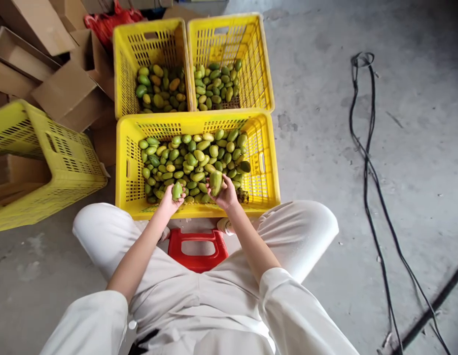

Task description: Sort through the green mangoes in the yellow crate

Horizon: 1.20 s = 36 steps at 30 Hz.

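A big yellow crate (125, 162) stands on the floor right in front of my knees, piled with green and yellowish mangoes (192, 158). Over its near edge my left hand (169, 199) is closed round a small green mango (177, 190). My right hand (226, 195) grips a larger green mango (216, 181) just above the pile. I sit on a red stool (197, 249), knees spread either side of the crate.
Two more yellow crates, left (121, 69) and right (264, 64), stand behind with fewer mangoes. An overturned yellow crate (36, 162) and cardboard boxes (62, 88) crowd the left. Black cables (365, 162) run over the concrete floor on the right.
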{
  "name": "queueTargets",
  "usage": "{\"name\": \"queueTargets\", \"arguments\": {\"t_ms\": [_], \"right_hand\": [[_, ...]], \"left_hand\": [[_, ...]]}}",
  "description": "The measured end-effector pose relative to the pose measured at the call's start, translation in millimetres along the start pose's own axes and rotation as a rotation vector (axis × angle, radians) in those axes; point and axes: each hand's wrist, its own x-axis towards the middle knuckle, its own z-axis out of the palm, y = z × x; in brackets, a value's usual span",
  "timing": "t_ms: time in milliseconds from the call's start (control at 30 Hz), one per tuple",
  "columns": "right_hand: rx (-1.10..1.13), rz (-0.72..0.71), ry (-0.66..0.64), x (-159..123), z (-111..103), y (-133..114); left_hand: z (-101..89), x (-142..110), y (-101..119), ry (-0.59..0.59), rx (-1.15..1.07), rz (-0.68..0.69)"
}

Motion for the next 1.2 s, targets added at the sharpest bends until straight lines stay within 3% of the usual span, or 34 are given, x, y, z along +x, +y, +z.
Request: {"name": "queueTargets", "arguments": {"t_ms": [67, 233, 367, 400, 467, 567, 733, 900, 967, 1000, 1067, 1133, 1200], "right_hand": [[-0.020, 0.033, 0.082, 2.0, -3.6, 6.8], [-0.030, 0.106, 0.242, 10.4, -8.2, 21.0], [-0.069, 0.124, 0.315, 23.7, 14.7, 23.5], [-0.093, 0.118, 0.308, 27.8, 23.9, 23.7], [-0.139, 0.090, 0.262, 36.0, 43.7, 24.5], [-0.145, 0.057, 0.218, 46.5, 74.1, 26.6], [-0.094, 0.086, 0.227, 57.4, 146.4, 20.9], [-0.105, -0.047, -0.003, 69.6, 250.7, -6.7], [-0.128, -0.182, -0.103, 72.0, 268.3, -17.2], [-0.173, -0.259, -0.135, 71.0, 265.6, -20.7], [-0.350, -0.352, -0.120, 63.0, 234.8, -22.7], [-0.635, -0.459, 0.026, 47.8, 175.5, -17.3], [-1.072, -0.600, 0.284, 28.9, 102.4, -4.8]], "left_hand": [[-0.8, 4.7, -6.0, 0.080, 0.228, 0.031], [-2.2, 10.2, -25.5, 0.180, 0.428, 0.175], [-5.5, 1.4, -48.5, 0.198, 0.646, 0.393], [-6.7, -0.8, -54.2, 0.166, 0.921, 0.537], [-8.3, -3.3, -63.5, 0.142, 1.363, 0.694], [-8.0, -1.9, -70.5, 0.154, 1.692, 0.723], [-3.6, 1.5, -72.8, 0.180, 1.776, 0.723], [-2.5, 1.0, -73.5, 0.229, 1.747, 0.742], [-2.4, 0.7, -73.2, 0.242, 1.746, 0.729], [-2.2, 0.5, -73.0, 0.246, 1.743, 0.723], [-1.9, 0.5, -73.0, 0.249, 1.742, 0.728], [-1.7, 1.2, -73.8, 0.253, 1.750, 0.747], [-1.7, 2.5, -75.2, 0.273, 1.763, 0.763]]}}
